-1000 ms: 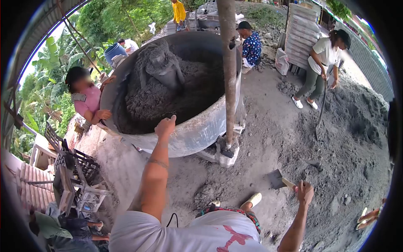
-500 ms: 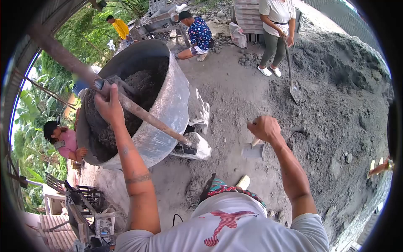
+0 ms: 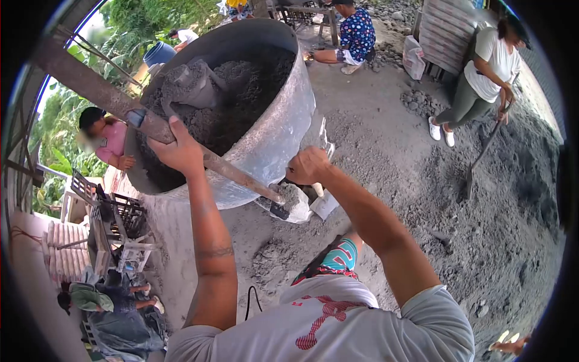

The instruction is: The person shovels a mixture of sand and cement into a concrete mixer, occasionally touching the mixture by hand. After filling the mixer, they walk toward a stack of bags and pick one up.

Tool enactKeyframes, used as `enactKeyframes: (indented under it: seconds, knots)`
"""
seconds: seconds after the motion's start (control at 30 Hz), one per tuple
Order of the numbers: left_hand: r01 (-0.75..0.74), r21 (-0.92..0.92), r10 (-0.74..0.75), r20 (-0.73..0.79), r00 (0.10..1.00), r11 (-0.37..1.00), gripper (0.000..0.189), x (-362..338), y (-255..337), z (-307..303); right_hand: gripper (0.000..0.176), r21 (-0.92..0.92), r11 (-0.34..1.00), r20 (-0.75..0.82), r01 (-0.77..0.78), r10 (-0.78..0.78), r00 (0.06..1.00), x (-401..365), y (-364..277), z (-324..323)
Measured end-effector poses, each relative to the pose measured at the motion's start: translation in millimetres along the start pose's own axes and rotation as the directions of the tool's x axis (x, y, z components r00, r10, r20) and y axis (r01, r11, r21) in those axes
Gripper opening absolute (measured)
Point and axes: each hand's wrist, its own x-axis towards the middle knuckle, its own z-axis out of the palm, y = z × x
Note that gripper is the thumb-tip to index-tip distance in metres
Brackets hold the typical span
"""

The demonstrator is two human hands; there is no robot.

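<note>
My left hand [image 3: 178, 149] rests on the long rusty bar [image 3: 235, 172] that crosses the big round metal drum [image 3: 283, 127]; its thumb is raised and its fingers lie against the bar. Dark grey mix [image 3: 247, 81] fills part of the drum, around a central hub [image 3: 199, 87]. Beside the drum's lower right side, my right hand [image 3: 307, 165] is closed on the short handle of a tool with a flat grey blade [image 3: 324, 205]. The blade hangs below that fist, beside the crusted white block [image 3: 294, 204].
One person [image 3: 111, 139] in pink leans at the drum's left side. Another [image 3: 357, 36] crouches behind it. At the right, a person in white [image 3: 491, 66] holds a shovel [image 3: 479, 158] at the grey sand heap [image 3: 500, 241]. Wooden frames [image 3: 114, 229] stand lower left.
My right hand has moved left with the bladed tool, from over the ground to the drum's side. The view has shifted, and the person with the shovel now leans over more.
</note>
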Motion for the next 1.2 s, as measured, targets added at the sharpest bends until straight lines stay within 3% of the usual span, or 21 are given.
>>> enactKeyframes:
  seconds: [0.07,0.13,0.2,0.27,0.33,0.43,0.5,0.53,0.6,0.67,0.7,0.77,0.8,0.83,0.87,0.9,0.93,1.0,1.07,1.13,1.2]
  knots:
    - [0.219,-0.200,-0.226,-0.014,0.974,0.955,0.047,-8,13,0,0.047,-0.014,0.993,-0.061,0.117,-0.117,0.991,43,16,7]
    - [0.188,-0.045,-0.190,-0.052,0.980,0.981,0.042,-10,17,0,0.049,-0.016,0.982,-0.057,0.189,-0.190,0.980,66,29,3]
    - [0.174,-0.108,-0.188,-0.135,0.973,0.979,0.038,-13,17,10,0.051,-0.021,0.967,-0.062,0.253,-0.254,0.965,87,49,-3]
    - [0.182,0.104,-0.160,-0.187,0.969,0.978,0.038,-16,19,11,0.053,0.050,0.944,0.080,0.326,-0.329,0.941,102,66,-2]
    - [0.226,0.206,-0.155,-0.312,0.937,0.952,0.044,-15,-3,8,0.049,0.071,0.860,-0.060,0.506,-0.503,0.862,122,87,25]
    - [0.318,0.321,-0.180,-0.393,0.902,0.892,0.058,-25,3,12,0.045,0.195,0.792,-0.117,0.579,-0.567,0.815,150,107,16]
    - [0.368,0.412,-0.156,-0.462,0.873,0.834,0.065,-35,7,20,0.037,0.341,0.594,-0.302,0.729,-0.665,0.683,171,114,6]
    - [0.419,0.440,-0.176,-0.494,0.852,0.794,0.067,-39,6,23,0.037,0.357,0.600,-0.324,0.716,-0.640,0.697,168,118,2]
    - [0.369,0.639,-0.094,-0.422,0.902,0.675,0.070,-56,51,65,0.033,0.404,0.473,-0.537,0.783,-0.570,0.622,160,137,-7]
    - [0.135,0.848,0.315,-0.331,0.889,0.512,0.064,-81,55,101,0.028,0.406,0.382,-0.670,0.830,-0.493,0.555,134,182,-7]
    - [-0.054,0.730,0.390,-0.299,0.871,0.681,0.047,-93,78,157,0.028,0.487,0.433,-0.534,0.758,-0.540,0.651,121,218,-2]
    - [-0.240,0.409,0.208,0.122,0.970,0.880,0.034,-121,117,247,0.026,0.605,0.586,-0.234,0.539,-0.516,0.824,88,311,16]
    - [0.008,0.202,-0.059,0.250,0.966,0.979,0.030,-147,144,303,0.026,0.628,0.673,-0.095,0.391,-0.433,0.896,74,370,36]
    - [0.369,0.165,-0.403,0.454,0.795,0.915,0.027,-173,174,353,0.028,0.592,0.785,0.073,0.181,-0.277,0.958,56,435,47]
    - [0.222,0.108,-0.232,0.711,0.664,0.969,0.019,-209,158,393,0.031,0.533,0.845,0.208,-0.042,-0.083,0.975,39,505,59]
    - [0.092,0.013,-0.054,0.887,0.458,0.996,0.014,-238,165,436,0.034,0.543,0.773,0.310,-0.329,0.179,0.934,15,572,68]
    - [0.171,-0.003,-0.030,0.982,0.187,0.985,0.015,-271,175,476,0.039,0.461,0.738,0.339,-0.493,0.367,0.866,-9,644,90]
    - [0.113,-0.080,0.116,0.922,-0.369,0.990,0.024,-333,190,546,0.048,0.291,0.399,0.497,-0.869,0.713,0.494,-41,740,10]
    - [-0.029,-0.055,0.015,0.671,-0.742,0.998,0.045,-387,208,611,0.046,0.302,0.214,0.403,-0.929,0.855,0.328,-70,837,19]
    - [-0.080,-0.151,0.018,0.558,-0.830,0.985,0.052,-453,203,671,0.044,0.362,0.121,0.369,-0.924,0.892,0.261,-89,923,17]
    - [-0.021,-0.082,0.025,0.520,-0.854,0.996,0.051,-481,223,750,0.036,0.752,-0.371,0.522,-0.545,0.840,0.148,-96,986,51]
